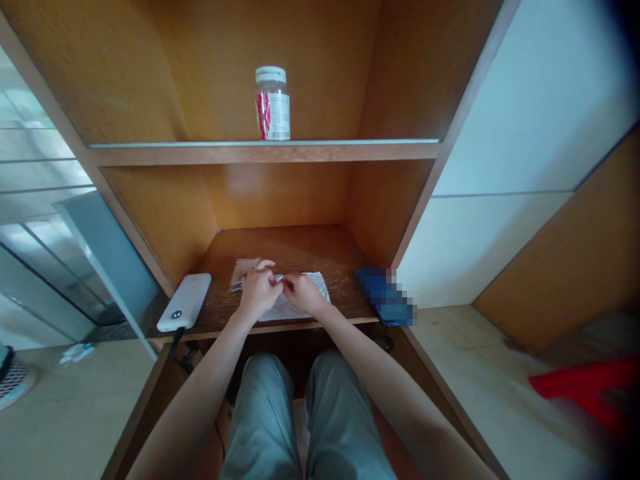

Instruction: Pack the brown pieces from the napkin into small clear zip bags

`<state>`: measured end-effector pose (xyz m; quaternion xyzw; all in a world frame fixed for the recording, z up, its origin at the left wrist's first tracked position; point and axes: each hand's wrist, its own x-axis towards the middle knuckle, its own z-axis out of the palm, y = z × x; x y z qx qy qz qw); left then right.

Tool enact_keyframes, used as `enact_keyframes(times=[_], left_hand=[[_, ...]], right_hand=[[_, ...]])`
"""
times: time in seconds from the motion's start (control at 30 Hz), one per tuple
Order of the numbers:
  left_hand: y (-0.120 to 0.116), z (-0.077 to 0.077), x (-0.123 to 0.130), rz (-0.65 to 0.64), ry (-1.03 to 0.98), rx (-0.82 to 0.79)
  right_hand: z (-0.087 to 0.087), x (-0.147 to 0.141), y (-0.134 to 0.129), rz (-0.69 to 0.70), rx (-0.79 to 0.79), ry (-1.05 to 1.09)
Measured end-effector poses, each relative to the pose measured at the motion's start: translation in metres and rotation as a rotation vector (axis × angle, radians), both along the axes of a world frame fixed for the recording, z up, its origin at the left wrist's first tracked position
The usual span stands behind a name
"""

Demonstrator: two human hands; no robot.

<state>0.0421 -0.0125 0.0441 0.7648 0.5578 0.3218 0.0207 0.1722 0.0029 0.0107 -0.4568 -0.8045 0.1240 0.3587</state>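
Note:
My left hand and my right hand meet over a whitish sheet on the brown wooden desk surface. The fingertips of both hands are pinched close together, nearly touching. What they hold between them is too small to make out. Part of the sheet lies hidden under my hands and wrists. A small clear plastic bag lies flat just behind and left of my left hand.
A white power bank with a black cable lies at the desk's left edge. At the right edge is a dark blue, partly pixelated object. A jar with a white lid stands on the upper shelf. Something red is at far right.

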Motion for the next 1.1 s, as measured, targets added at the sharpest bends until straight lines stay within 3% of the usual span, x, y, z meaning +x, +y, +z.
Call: enact_keyframes(times=[0.17,0.4,0.63,0.77,0.9,1.03,1.1], left_hand=[[-0.01,0.008,-0.001,0.117,0.083,0.05],[0.002,0.008,-0.008,0.001,0.001,-0.032],[0.012,-0.003,-0.008,-0.128,-0.213,-0.158],[0.007,-0.004,-0.018,-0.265,-0.129,-0.286],[0.004,-0.004,-0.024,-0.373,0.012,-0.265],[0.008,-0.007,-0.018,-0.4,-0.05,-0.245],[0.011,-0.009,-0.013,-0.393,-0.095,-0.246]], right_hand=[[-0.001,0.001,0.002,-0.064,-0.027,0.006],[-0.003,0.004,-0.002,0.143,-0.032,0.198],[-0.002,0.006,0.005,0.37,-0.047,0.207],[0.002,0.016,0.011,0.389,-0.06,0.201],[0.005,0.027,0.019,0.38,-0.054,0.21],[0.007,0.038,0.026,0.392,-0.11,0.209],[0.007,0.045,0.029,0.331,-0.14,0.261]])
